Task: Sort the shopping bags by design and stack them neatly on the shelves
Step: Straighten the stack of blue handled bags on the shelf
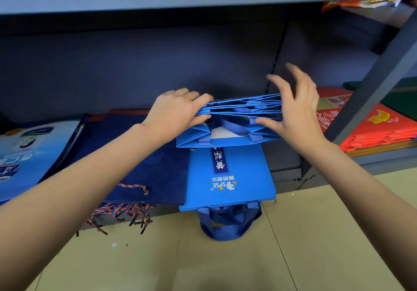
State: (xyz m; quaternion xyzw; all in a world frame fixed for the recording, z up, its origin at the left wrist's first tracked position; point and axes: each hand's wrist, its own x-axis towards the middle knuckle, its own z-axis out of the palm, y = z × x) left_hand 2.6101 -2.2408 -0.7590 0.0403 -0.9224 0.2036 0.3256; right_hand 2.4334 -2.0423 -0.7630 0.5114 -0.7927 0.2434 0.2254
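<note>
Head view: left hand (178, 111) curled on the left end of a bundle of bright blue bags (239, 110), fingers over the top, thumb under. Right hand (291, 108) spread wide at the right end, fingers straight and apart, thumb touching the lower edges. Bundle held between both hands, just above a flat blue bag (228, 175) with white print on the low grey shelf (286, 173). Thin folded layers, smooth surface, dark blue ribbon handles (228, 223) hanging over the shelf edge. Beside, navy bags (140, 155) with twisted cords.
</note>
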